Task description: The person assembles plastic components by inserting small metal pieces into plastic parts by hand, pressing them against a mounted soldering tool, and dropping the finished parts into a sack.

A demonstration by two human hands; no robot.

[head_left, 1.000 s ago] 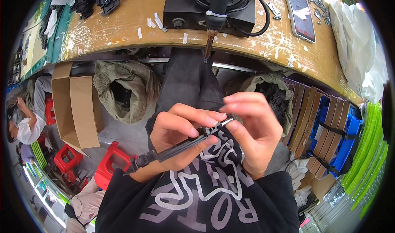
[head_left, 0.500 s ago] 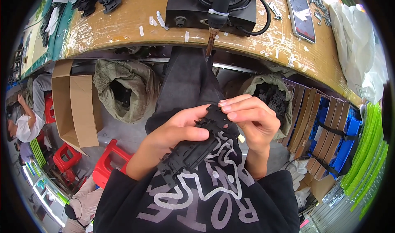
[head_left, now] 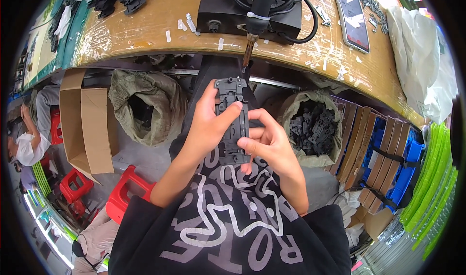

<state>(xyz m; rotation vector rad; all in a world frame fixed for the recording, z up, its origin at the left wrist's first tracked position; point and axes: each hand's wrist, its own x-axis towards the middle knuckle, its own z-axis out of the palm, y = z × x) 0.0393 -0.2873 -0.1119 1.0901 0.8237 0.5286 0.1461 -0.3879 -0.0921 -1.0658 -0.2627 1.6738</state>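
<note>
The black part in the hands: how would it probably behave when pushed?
The black part is probably stiff: it looks straight in the left hand. It looks like moulded plastic, so it is likely light. Its small raised details might be fragile.

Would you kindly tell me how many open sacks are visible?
2: one sack left of the legs, another sack to their right; others may be hidden under the table.

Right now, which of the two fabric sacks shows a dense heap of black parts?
The sack on the right, nearer the right hand: black parts fill its mouth. The left sack shows a narrower, mostly shadowed opening.
</note>
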